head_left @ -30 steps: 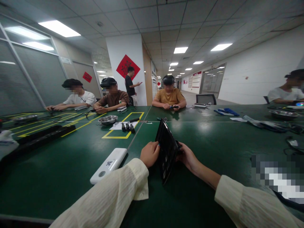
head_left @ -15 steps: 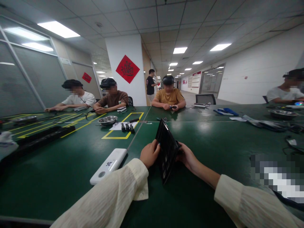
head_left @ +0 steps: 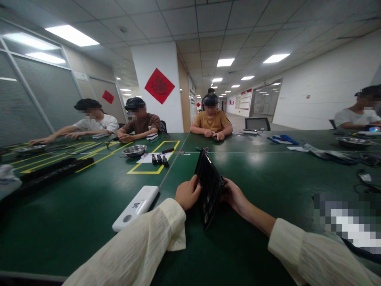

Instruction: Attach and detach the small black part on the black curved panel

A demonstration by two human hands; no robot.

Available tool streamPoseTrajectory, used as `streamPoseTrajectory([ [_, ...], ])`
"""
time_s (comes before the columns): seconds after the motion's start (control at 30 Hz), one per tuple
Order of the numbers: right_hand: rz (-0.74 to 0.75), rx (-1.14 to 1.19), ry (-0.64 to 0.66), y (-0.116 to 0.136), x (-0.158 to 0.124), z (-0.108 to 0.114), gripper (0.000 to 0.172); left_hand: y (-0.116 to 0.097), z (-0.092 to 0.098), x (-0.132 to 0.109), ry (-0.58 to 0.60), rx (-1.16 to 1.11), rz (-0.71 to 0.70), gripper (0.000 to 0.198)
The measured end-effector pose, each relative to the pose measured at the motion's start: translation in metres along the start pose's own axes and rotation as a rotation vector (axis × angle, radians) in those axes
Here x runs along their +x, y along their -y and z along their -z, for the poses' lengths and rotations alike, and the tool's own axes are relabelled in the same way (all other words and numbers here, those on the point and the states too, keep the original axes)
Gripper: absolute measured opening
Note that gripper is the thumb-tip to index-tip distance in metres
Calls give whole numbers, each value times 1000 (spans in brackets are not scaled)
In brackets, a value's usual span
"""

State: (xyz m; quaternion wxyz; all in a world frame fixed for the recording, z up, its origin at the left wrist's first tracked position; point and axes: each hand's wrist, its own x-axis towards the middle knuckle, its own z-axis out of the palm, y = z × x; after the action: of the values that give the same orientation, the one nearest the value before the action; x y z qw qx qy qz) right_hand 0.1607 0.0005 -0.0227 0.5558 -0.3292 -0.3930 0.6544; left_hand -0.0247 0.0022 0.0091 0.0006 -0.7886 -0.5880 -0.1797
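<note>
A thin black tablet-like panel [head_left: 210,190] is held on edge in front of me, tilted, its broad face turned left. My left hand [head_left: 188,192] is closed at its left face, fingertips partly hidden against it. From the other side my right hand [head_left: 235,195] grips the right edge, with the fingers mostly behind the panel. Whether its lower corner touches the green table [head_left: 253,246] I cannot tell. Left of my left forearm lies a white power-bank-like device [head_left: 137,208] marked 26.
Metal bowl [head_left: 134,151], white paper with several black cylindrical parts [head_left: 160,160], and yellow tape lie ahead left. A long black tray [head_left: 59,172] lies far left. Blue cloth [head_left: 282,140] and grey bags [head_left: 330,155] lie right. Several people sit around the table.
My hands and the panel stay almost still. At far left, a seated person has stretched an arm toward the left. The standing person in the background has moved behind the person seated opposite.
</note>
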Motion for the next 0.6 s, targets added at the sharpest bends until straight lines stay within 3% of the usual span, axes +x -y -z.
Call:
streamPoseTrajectory([
  [0.6, -10, -16, -8, 1, -1, 0, 35, 0, 0, 2, -4, -5, -9, 41],
])
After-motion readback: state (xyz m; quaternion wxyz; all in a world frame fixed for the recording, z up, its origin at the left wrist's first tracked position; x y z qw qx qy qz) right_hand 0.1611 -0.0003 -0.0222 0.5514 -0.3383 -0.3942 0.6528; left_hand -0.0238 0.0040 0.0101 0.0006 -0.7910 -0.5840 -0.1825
